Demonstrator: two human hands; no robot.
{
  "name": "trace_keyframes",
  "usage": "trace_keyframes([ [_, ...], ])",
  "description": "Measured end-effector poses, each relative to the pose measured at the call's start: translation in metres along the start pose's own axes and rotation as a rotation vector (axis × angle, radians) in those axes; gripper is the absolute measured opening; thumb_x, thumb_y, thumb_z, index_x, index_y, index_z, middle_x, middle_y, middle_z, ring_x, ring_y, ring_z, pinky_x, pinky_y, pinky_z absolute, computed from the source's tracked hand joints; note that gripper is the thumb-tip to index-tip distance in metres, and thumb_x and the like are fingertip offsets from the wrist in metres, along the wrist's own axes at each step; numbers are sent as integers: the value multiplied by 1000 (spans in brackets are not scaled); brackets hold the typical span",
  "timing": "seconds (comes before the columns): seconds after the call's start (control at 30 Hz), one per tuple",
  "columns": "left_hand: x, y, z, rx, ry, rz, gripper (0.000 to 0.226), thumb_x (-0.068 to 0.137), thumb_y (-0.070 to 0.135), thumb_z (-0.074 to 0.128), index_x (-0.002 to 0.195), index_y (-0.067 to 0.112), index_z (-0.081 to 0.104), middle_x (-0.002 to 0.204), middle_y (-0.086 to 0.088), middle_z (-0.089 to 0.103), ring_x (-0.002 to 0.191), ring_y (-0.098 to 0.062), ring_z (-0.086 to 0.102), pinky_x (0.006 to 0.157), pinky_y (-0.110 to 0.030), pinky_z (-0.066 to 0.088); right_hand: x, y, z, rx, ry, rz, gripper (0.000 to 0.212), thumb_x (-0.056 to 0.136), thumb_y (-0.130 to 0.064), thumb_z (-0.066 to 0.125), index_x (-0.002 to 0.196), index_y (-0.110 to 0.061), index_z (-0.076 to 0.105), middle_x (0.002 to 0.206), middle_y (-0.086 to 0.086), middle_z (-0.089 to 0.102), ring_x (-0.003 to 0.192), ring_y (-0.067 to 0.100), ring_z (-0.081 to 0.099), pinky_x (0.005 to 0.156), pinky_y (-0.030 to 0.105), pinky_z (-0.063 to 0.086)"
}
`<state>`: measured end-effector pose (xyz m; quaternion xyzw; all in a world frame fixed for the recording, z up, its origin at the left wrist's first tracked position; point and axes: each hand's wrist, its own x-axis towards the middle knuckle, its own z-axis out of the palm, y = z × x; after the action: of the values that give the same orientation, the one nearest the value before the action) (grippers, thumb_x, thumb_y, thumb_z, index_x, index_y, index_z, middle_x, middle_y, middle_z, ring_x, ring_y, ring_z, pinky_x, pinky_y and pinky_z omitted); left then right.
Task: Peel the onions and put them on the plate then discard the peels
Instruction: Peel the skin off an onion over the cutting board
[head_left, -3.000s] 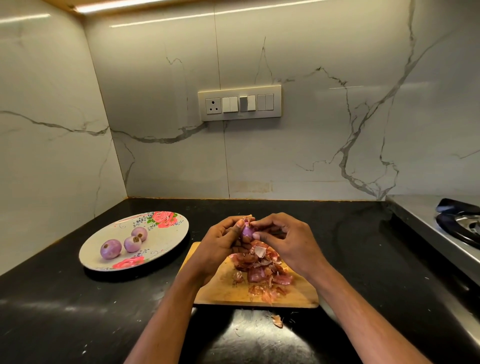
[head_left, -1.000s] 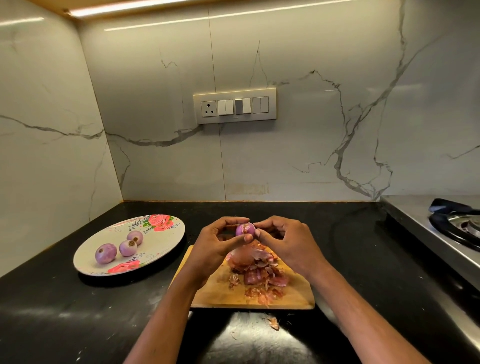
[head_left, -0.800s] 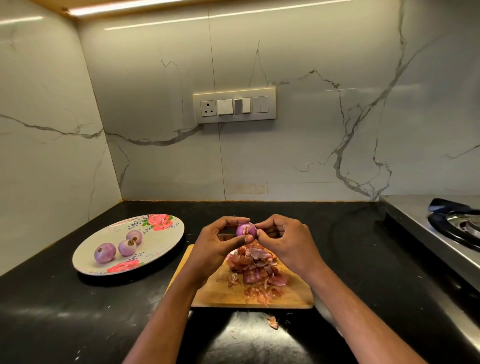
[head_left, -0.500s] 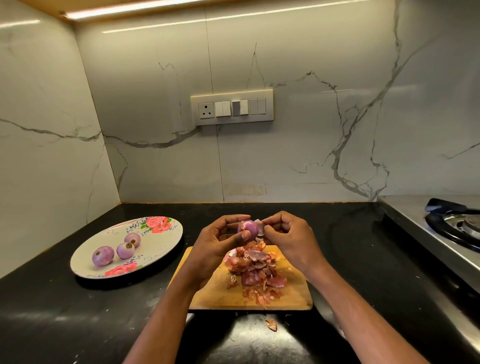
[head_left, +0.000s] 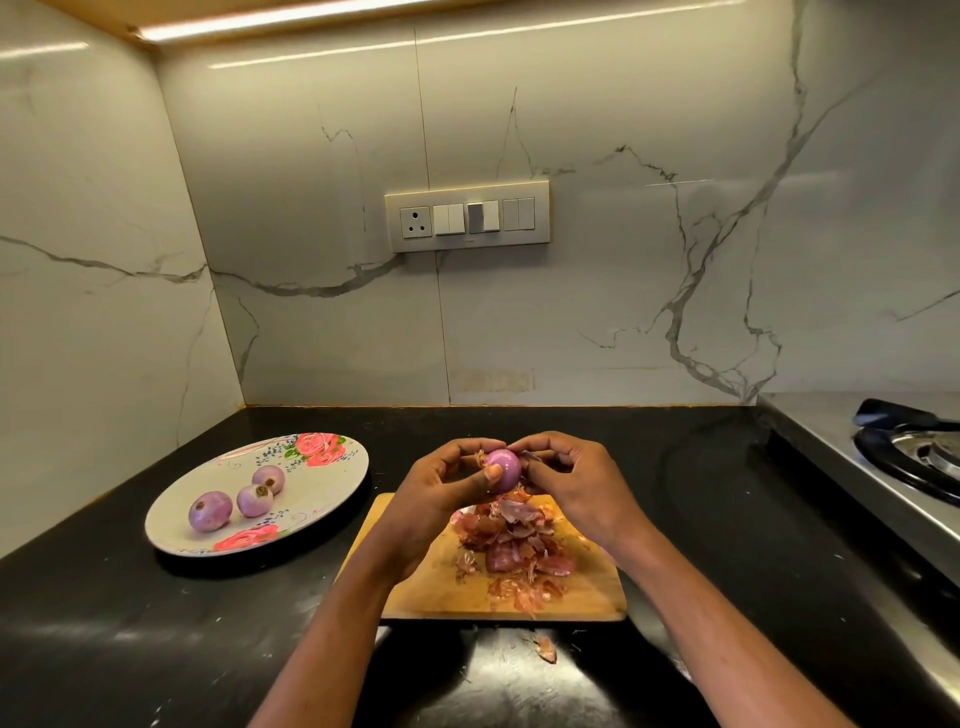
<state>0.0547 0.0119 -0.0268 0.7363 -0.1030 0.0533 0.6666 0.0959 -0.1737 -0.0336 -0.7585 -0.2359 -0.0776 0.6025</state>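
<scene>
Both forearms bare to frame edge, no sleeves, hands (head_left: 441, 488) w/o gloves, rings or watch.

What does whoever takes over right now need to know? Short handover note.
Left hand grips the onion above the board. Right hand pinches a bit of skin at the onion's side.
Three peeled onions lie on the plate.
Peels are heaped on the board; one scrap lies on the counter in front.
Left: finish this onion, plate it, discard the peels.
</scene>
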Motion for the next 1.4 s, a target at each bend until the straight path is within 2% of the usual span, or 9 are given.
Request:
trace_keyframes([
  [0.17,0,0,1,40,70,6,30,92,20,65,122,20,63,117,-2,69,105,-15,67,76,-17,53,1,-3,-1,-282,53,-47,30,100,-11,57,107,-33,75,107,-12,63,97,4,59,75,9,46],
  [0.27,0,1,-4,-101,165,-13,35,88,25,66,122,18,62,118,-7,69,103,-19,70,80,-25,56,-1,0,-6,-373,70,-43,30,103,-14,53,113,-32,74,111,-12,58,86,-1,55,67,3,44],
  [0.43,0,3,-3,-276,187,-65,28,96,15,60,124,15,61,115,-13,70,100,-25,71,78,-29,58,-2,6,0,-479,-33,-74,23,101,-34,58,121,-31,69,116,-13,59,106,0,54,79,8,38],
  [0.6,-1,5,-3,-181,191,-71,24,95,16,63,119,16,65,111,-10,73,93,-19,73,71,-23,57,-4,-2,6,-338,6,-161,29,90,-46,70,118,-39,66,112,-22,65,103,-6,61,81,5,46],
  [0.7,0,4,0,-193,176,-96,26,92,16,66,118,13,65,111,-10,73,96,-21,73,74,-26,58,-6,-6,9,-291,34,-201,26,88,-42,74,113,-41,65,102,-23,69,98,-10,64,82,6,51],
  [0.8,0,4,0,-201,152,-108,26,93,15,66,118,12,63,114,-13,71,100,-25,72,78,-29,57,-6,-5,10,-295,62,-230,25,90,-37,73,114,-32,70,100,-20,71,96,-8,65,82,9,53],
  [1.03,1,2,4,-146,111,-110,27,93,14,65,119,10,60,116,-12,68,103,-24,70,80,-28,55,-8,-3,11,-302,123,-235,15,91,-20,72,104,-26,73,91,-14,70,90,-5,65,74,7,51],
  [1.2,2,1,4,-157,92,-108,25,97,14,58,121,9,60,119,-14,66,110,-29,67,90,-34,57,-6,-1,13,-290,148,-203,10,92,-20,71,100,-27,69,89,-15,68,89,-6,63,72,7,50],
  [1.4,2,-3,6,14,113,-52,53,76,41,73,122,17,63,117,-6,69,108,-20,67,91,-31,57,-5,0,12,-295,147,-176,13,93,-19,71,102,-28,69,90,-16,67,88,-7,63,73,5,49],
])
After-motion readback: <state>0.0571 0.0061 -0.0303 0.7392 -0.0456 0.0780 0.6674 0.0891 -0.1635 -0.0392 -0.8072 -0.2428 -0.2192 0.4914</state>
